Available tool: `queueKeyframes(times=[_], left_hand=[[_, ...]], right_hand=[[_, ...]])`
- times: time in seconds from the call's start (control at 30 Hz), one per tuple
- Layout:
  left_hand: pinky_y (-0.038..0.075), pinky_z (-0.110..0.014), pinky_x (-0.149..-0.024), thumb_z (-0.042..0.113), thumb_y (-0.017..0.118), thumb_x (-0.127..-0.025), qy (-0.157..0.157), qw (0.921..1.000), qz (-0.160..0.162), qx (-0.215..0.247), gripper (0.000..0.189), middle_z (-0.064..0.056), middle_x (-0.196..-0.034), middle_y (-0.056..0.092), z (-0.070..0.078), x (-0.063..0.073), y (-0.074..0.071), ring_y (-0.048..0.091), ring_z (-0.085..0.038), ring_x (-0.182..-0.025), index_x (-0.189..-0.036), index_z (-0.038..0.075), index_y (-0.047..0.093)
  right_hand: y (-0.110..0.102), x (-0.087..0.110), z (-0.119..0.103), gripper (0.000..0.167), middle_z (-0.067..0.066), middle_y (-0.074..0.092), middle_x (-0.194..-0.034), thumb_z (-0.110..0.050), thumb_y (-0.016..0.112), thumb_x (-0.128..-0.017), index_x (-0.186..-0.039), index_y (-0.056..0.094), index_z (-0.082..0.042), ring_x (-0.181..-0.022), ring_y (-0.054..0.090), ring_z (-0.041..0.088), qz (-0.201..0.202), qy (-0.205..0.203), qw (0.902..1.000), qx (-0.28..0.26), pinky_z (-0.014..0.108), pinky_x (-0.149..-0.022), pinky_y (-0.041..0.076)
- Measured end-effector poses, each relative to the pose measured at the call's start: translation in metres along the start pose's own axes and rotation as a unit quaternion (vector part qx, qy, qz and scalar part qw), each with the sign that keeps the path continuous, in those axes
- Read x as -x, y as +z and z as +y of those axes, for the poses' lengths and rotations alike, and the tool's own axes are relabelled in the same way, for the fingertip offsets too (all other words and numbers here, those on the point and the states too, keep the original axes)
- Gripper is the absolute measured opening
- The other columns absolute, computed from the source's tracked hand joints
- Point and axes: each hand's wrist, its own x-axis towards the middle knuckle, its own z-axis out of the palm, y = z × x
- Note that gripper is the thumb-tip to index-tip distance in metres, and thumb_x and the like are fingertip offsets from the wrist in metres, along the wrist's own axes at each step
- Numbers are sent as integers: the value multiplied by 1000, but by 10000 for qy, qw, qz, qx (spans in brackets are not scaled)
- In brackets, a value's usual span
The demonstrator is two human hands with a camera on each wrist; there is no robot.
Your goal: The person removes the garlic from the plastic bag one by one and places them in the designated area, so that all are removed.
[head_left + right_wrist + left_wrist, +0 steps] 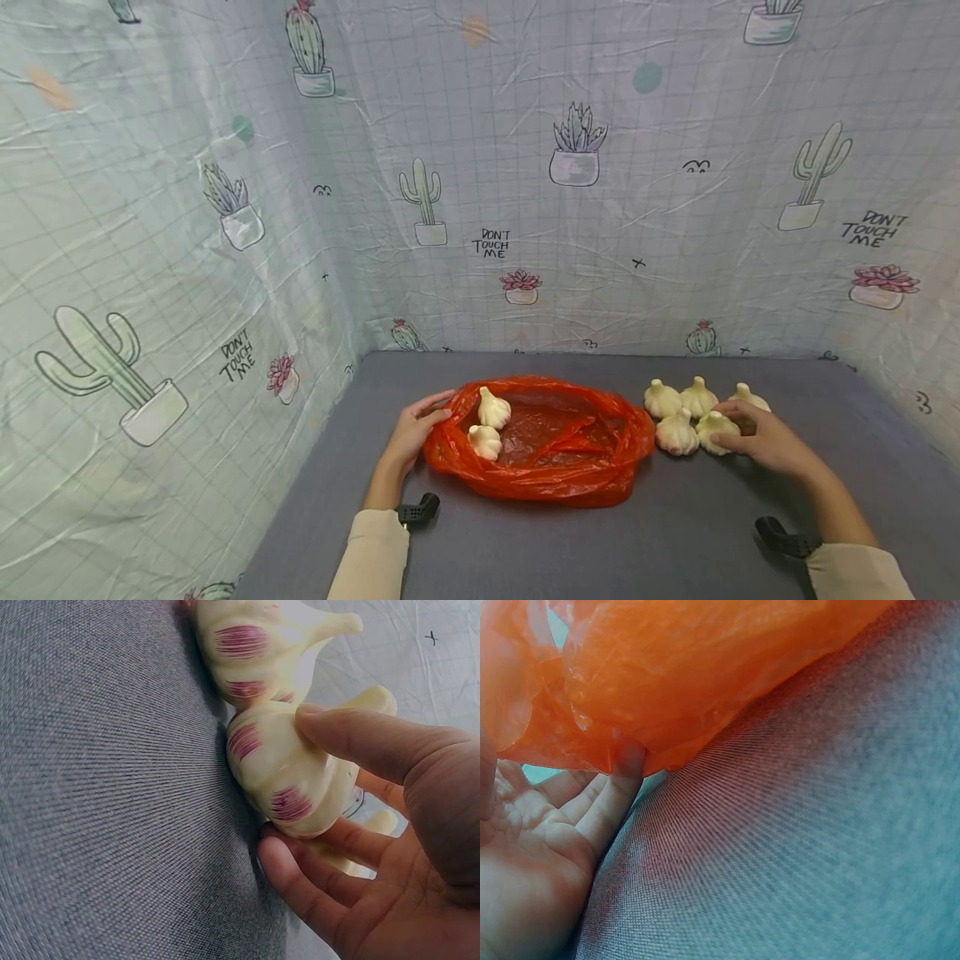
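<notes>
An open red plastic bag (540,487) lies spread on the table with two garlic bulbs inside at its left, an upper one (493,408) and a lower one (484,442). My left hand (408,433) holds the bag's left rim between thumb and fingers; the left wrist view shows fingers (600,802) against the orange-looking plastic. Right of the bag, my right hand (765,437) grips a garlic bulb (292,769) with purple streaks, thumb on top and fingers around its far side. That bulb still sits at the table surface, touching a neighbouring bulb (255,645).
More garlic bulbs stand grouped beside it: one at front left (677,432), two behind (662,399) and one partly behind my right hand (750,397). The grey table (525,550) meets a cactus-print cloth (630,275) at the back and sides.
</notes>
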Motion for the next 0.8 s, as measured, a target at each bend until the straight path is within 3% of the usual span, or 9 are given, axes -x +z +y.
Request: queueKeyframes(times=[0.6,0.8], left_hand=[[59,-34,-91,12,68,-96,-23,10000,22,-45,40,-14,-134,67,0,1,0,67,-19,-112,-136,11,68],[58,-34,-93,12,69,-96,-42,10000,-7,15,40,-13,-136,66,1,2,0,66,-19,-115,-136,12,68]], right_hand=[[-5,3,-3,47,36,59,-129,-19,69,-98,-134,55,9,-109,65,48,25,-66,10000,45,26,-71,55],[-13,7,-10,50,37,55,-133,-23,66,-100,-137,52,8,-116,59,57,31,41,10000,-49,31,-72,56]])
